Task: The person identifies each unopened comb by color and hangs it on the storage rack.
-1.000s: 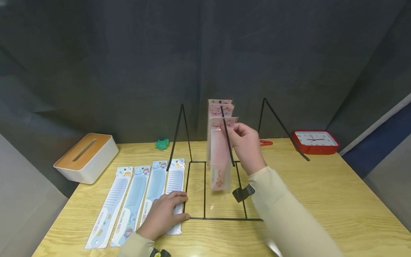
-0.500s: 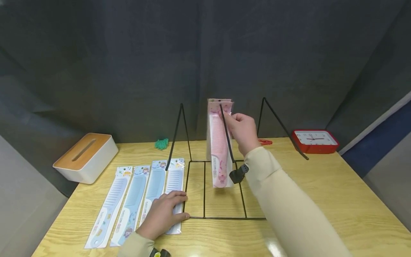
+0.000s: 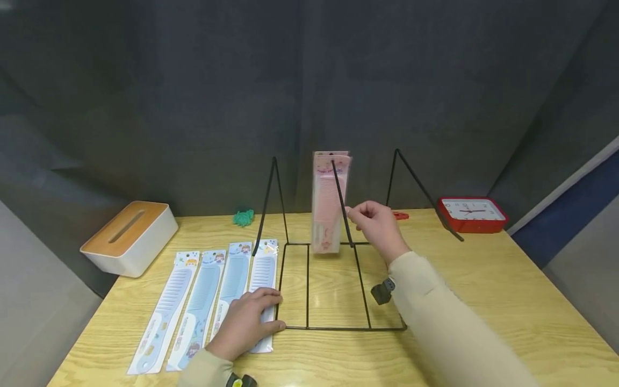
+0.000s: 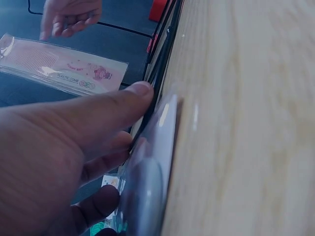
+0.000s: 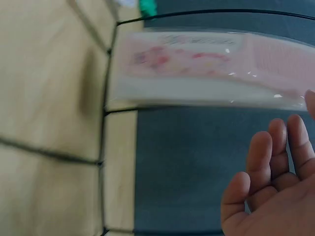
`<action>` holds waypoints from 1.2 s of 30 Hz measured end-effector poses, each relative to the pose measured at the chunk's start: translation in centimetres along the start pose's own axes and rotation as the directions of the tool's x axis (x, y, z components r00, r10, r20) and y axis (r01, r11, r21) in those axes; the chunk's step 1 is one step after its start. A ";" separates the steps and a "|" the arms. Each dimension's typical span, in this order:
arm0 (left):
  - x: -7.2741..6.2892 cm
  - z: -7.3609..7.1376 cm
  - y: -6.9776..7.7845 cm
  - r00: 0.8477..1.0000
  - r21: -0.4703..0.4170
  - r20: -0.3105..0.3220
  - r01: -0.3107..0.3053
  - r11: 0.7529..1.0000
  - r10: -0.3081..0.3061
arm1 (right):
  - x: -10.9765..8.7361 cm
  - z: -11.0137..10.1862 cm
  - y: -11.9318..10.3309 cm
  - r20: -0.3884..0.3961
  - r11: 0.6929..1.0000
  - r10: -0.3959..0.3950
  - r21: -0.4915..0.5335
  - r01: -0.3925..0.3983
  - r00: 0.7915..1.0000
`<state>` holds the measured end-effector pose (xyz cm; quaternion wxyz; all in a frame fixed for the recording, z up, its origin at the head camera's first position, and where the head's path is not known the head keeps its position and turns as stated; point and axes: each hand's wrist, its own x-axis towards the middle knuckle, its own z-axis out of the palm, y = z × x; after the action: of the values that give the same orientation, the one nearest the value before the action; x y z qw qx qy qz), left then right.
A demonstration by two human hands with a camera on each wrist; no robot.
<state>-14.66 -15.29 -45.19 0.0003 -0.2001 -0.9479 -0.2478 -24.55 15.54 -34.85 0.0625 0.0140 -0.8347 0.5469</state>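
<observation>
Pink combs in clear packs (image 3: 329, 201) hang one behind another on the middle arm of a black wire rack (image 3: 338, 329). My right hand (image 3: 379, 226) is just right of that arm, apart from the packs. In the right wrist view its fingers (image 5: 258, 152) are loosely bent, with nothing between them, beside a pink comb pack (image 5: 197, 69). My left hand (image 3: 249, 322) rests at the rack's left side, over the lower part of a blue packaged comb (image 3: 263, 269). In the left wrist view its thumb (image 4: 118, 105) touches the black wire.
Several blue packaged combs (image 3: 198, 301) lie side by side on the wooden table (image 3: 483, 312), left of the rack. A wood-lidded tissue box (image 3: 130, 239) stands at far left. Behind are a green tangled bundle (image 3: 243, 217), a small red object (image 3: 400, 215) and a red clock (image 3: 473, 214).
My right hand slid the front pink comb pack back along the middle arm, let go of it, and moved right and down. The left hand stayed in place.
</observation>
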 end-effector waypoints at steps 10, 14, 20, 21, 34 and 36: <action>0.0 0.2 0.3 1.000 0.024 -0.009 -0.013 1.000 0.013 | -5.5 -2.5 5.2 0.120 0.989 -0.084 -0.111 0.098 0.989; -0.2 -0.1 0.4 1.000 0.032 -0.018 -0.012 0.999 0.013 | -7.8 -3.1 7.3 0.181 0.979 -0.081 -0.169 0.112 0.980; -0.3 -0.1 0.4 0.999 0.019 -0.020 -0.035 0.999 0.035 | -9.8 -4.4 9.9 0.324 0.970 0.031 -0.236 0.050 0.946; -0.3 -0.1 0.4 0.999 0.018 -0.019 -0.037 0.999 0.038 | -10.1 -4.6 10.2 0.348 0.967 0.042 -0.250 0.050 0.936; -0.3 -0.3 0.6 1.000 0.006 0.003 -0.029 1.000 0.029 | -11.9 -5.3 11.6 0.373 0.938 0.041 -0.335 0.093 0.927; -0.4 -0.3 0.7 1.000 0.000 0.003 -0.031 1.000 0.031 | -12.2 -5.4 11.6 0.368 0.936 0.035 -0.337 0.099 0.929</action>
<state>-14.09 -15.04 -44.68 0.0030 -0.2150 -0.9448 -0.2474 -13.06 24.53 -44.75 -0.0847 0.1189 -0.9150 0.3762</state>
